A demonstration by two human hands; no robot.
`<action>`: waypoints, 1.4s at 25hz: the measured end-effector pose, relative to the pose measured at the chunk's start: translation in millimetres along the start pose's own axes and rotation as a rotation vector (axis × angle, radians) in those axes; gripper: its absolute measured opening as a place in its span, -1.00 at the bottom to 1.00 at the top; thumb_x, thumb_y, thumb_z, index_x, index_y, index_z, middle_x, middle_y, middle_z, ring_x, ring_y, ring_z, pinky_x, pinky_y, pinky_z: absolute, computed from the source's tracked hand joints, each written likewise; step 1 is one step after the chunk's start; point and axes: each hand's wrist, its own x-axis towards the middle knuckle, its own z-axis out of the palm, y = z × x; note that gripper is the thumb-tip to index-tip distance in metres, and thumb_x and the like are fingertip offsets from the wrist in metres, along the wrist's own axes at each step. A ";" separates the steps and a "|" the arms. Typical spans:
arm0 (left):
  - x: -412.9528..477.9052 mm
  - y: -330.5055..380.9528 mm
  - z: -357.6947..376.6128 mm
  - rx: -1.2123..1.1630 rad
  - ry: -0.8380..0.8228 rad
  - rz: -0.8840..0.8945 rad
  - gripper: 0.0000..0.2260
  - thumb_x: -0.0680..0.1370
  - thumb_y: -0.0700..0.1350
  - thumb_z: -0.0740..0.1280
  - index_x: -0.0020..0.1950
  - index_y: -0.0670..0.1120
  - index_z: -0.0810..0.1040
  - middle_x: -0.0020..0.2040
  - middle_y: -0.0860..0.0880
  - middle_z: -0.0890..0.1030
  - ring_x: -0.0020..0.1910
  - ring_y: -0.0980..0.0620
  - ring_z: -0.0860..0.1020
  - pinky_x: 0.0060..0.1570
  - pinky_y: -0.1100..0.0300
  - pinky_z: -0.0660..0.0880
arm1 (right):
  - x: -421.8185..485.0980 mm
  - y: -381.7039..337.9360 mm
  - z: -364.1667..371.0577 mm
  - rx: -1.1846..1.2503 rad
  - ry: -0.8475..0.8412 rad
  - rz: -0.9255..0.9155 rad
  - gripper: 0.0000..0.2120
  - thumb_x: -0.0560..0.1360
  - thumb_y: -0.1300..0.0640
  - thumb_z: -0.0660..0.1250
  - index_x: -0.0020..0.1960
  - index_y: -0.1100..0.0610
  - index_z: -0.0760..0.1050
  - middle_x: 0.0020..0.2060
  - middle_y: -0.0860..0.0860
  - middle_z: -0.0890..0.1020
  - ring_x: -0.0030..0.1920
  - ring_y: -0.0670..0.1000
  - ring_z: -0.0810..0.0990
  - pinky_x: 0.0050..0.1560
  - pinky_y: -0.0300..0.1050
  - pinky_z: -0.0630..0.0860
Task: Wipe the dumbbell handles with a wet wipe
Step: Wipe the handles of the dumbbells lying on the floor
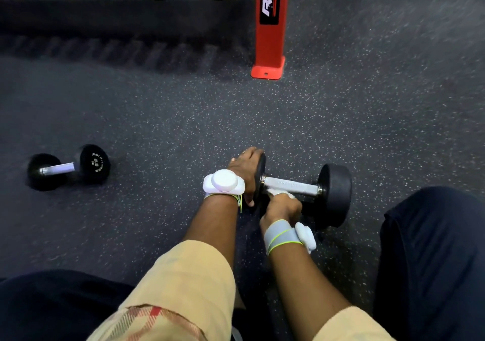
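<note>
Wiping of the first handle, in progress. The dumbbell (pixel 333 196) lies on the speckled floor (pixel 183 120) just in front of the crouching person, its metal handle (pixel 291 185) running left to right. The left hand (pixel 245 172) steadies it: the grip is curled over the rim of the left weight head, fingers on top and thumb underneath. The right hand (pixel 282 208) has its grip closed round a bunched white wet wipe (pixel 278 192), which it presses against the handle at the end nearest the left head; most of the handle to the right is bare. The next move probably calls for sliding the wipe along the handle toward the right head, with the left hand stopping any roll. A second dumbbell (pixel 69 167) lies well apart to the left, untouched, presumably next in turn. A red rack post (pixel 270 25) stands beyond.
</note>
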 end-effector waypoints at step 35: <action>8.0 0.9 1.8 0.055 -0.025 -0.039 0.17 0.04 -0.17 0.71 0.51 -0.04 0.12 0.50 0.01 0.18 0.40 -0.28 0.36 0.38 -0.14 0.29 | 2.5 -137.9 -19.3 -2.575 -0.268 -0.990 -0.70 0.55 0.18 0.16 0.22 0.14 0.55 0.19 0.10 0.61 0.16 0.16 0.61 0.09 -0.02 0.54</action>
